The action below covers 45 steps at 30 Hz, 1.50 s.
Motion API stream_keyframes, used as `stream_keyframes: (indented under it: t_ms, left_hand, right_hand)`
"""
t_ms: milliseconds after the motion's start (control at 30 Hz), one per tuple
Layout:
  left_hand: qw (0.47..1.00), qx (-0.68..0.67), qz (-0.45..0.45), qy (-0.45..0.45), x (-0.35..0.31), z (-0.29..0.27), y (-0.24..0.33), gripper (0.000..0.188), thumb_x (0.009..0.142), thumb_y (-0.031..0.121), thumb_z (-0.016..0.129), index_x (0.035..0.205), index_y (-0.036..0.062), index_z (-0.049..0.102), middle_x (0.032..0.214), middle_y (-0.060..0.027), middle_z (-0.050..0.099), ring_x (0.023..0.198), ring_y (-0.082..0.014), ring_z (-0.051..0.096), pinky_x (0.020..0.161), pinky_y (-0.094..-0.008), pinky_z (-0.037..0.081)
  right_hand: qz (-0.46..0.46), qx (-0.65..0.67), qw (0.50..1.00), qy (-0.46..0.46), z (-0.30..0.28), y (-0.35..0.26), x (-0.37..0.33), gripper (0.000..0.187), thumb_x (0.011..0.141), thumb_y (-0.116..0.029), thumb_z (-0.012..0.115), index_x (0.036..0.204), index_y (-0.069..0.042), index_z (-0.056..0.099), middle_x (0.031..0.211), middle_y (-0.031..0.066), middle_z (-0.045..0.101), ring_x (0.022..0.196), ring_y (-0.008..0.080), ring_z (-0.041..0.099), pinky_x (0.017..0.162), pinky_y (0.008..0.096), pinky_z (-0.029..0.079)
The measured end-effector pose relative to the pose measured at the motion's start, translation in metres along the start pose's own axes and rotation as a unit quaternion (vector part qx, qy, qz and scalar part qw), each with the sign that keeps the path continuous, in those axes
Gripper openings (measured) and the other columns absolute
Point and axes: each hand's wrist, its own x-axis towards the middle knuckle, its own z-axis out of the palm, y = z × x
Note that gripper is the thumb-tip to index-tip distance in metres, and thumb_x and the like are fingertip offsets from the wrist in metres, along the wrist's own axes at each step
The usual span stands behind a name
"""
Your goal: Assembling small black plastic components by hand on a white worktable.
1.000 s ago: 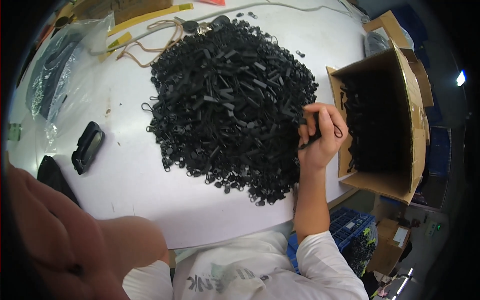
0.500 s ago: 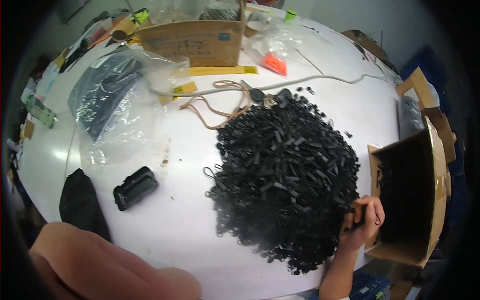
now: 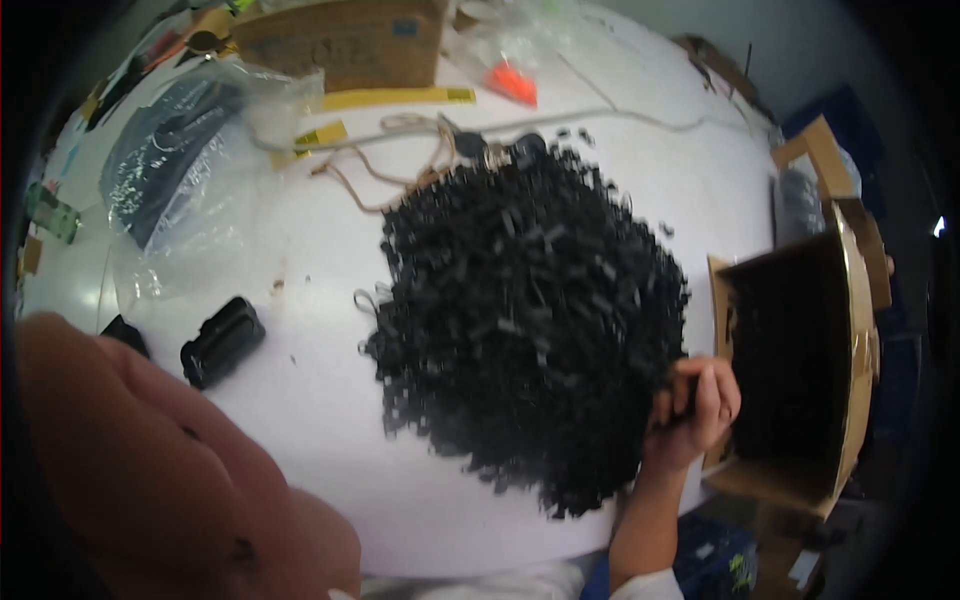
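while right hand (image 3: 708, 418) curls, clasping black pieces (image 3: 689, 402)

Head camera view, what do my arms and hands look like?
Your right hand wears no glove that I can see, and the right forearm is bare down to a white sleeve at the lower edge. Your left arm is bare where it shows, but too blurred for fine detail.

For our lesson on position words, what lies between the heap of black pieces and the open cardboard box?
In the head view, the right hand and a strip of white tabletop.
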Motion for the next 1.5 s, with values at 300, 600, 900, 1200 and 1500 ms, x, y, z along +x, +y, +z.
stream_keyframes:
  t_ms: [300,600,900,1200,1500]
  left_hand:
    - [0.999,-0.015,-0.041,-0.012,-0.019,0.005,0.012,0.039,0.088,0.026,0.058,0.060,0.0157,0.032,0.053,0.0046,0.032,0.043,-0.0061,0.028,0.048,-0.0224,0.023]
    - [0.999,-0.023,-0.048,0.006,-0.022,0.001,0.015,0.041,0.089,0.027,0.056,0.059,0.0162,0.030,0.053,0.0044,0.031,0.043,-0.0062,0.027,0.048,-0.0227,0.022]
    - [1.000,-0.026,-0.012,0.012,-0.025,-0.014,0.022,0.043,0.091,0.027,0.054,0.058,0.0166,0.029,0.052,0.0043,0.031,0.043,-0.0062,0.027,0.047,-0.0229,0.021]
    - [0.674,-0.586,-0.444,-0.072,-0.031,0.026,-0.023,0.027,0.083,0.015,0.041,0.110,0.0097,0.043,0.063,-0.0067,0.040,0.038,-0.0102,0.030,0.035,-0.0241,0.027]
    - [0.537,-0.578,-0.613,0.049,-0.064,0.076,-0.033,0.028,0.078,0.006,0.042,0.104,0.0037,0.051,0.079,-0.0076,0.043,0.053,-0.0121,0.036,0.044,-0.0232,0.030]
  right_hand:
    - [-0.011,-0.002,1.000,-0.023,-0.009,-0.005,0.008,0.021,0.090,-0.010,0.051,0.083,0.007,0.061,0.065,0.0041,0.052,0.050,0.0042,0.037,0.040,0.0177,0.029]
    - [0.000,-0.008,1.000,-0.021,-0.007,-0.005,0.003,0.021,0.089,-0.010,0.053,0.083,0.008,0.061,0.064,0.0034,0.051,0.050,0.0044,0.038,0.040,0.0179,0.029]
    - [-0.062,0.047,0.995,-0.067,-0.009,0.000,0.005,0.017,0.088,-0.005,0.053,0.091,0.009,0.061,0.069,0.0058,0.053,0.051,0.0055,0.041,0.042,0.0183,0.033]
    - [-0.036,-0.013,0.997,-0.072,-0.007,-0.001,0.002,0.013,0.090,-0.003,0.056,0.097,0.006,0.061,0.064,0.0030,0.052,0.049,0.0061,0.044,0.043,0.0191,0.034]
    - [0.031,0.120,0.991,-0.054,-0.021,-0.007,0.005,0.009,0.084,-0.004,0.051,0.089,0.002,0.055,0.063,0.0036,0.049,0.047,0.0052,0.039,0.039,0.0177,0.032]
